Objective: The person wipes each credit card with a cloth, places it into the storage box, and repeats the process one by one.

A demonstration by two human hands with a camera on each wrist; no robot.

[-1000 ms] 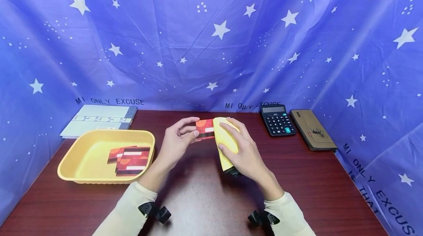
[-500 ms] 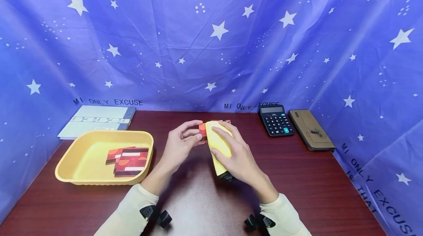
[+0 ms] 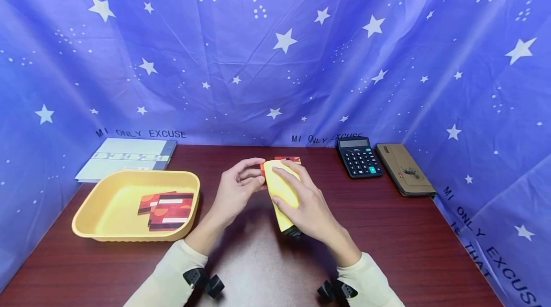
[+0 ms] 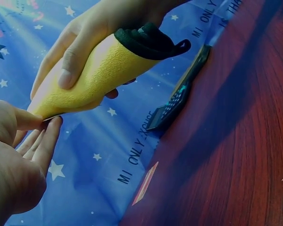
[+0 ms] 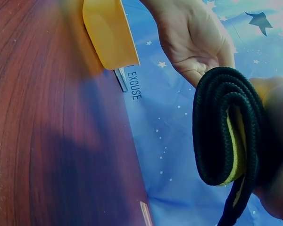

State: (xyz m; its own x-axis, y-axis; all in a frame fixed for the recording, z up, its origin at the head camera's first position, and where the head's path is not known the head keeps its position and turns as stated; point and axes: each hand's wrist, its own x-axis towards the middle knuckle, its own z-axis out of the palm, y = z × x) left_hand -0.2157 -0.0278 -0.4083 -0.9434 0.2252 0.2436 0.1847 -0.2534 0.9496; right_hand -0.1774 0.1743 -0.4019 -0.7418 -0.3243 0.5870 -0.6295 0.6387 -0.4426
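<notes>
My left hand [image 3: 236, 190] pinches a red card [image 3: 263, 175] by its left edge between thumb and fingers. Over the rest of that card lies a folded yellow cloth [image 3: 280, 213] with a black hem, hiding all but a narrow strip. My right hand [image 3: 307, 202] grips the cloth from above, fingers spread across it. In the left wrist view, the cloth [image 4: 108, 70] is raised off the table with its hemmed end toward the camera. The right wrist view shows the layered black hem [image 5: 210, 132]. Behind the hands, another red card [image 3: 292, 159] lies on the table.
A yellow bin [image 3: 107, 236] at the left holds several red cards [image 3: 172, 209]. Behind it lies a pale notebook [image 3: 129, 151]. A black calculator [image 3: 360, 158] and a brown wallet [image 3: 406, 170] lie at the back right, before a starry blue curtain [image 3: 241, 34].
The cloth and right hand have slid left over the held card, covering most of it. The card on the table behind has come into view. The left hand keeps its pinch.
</notes>
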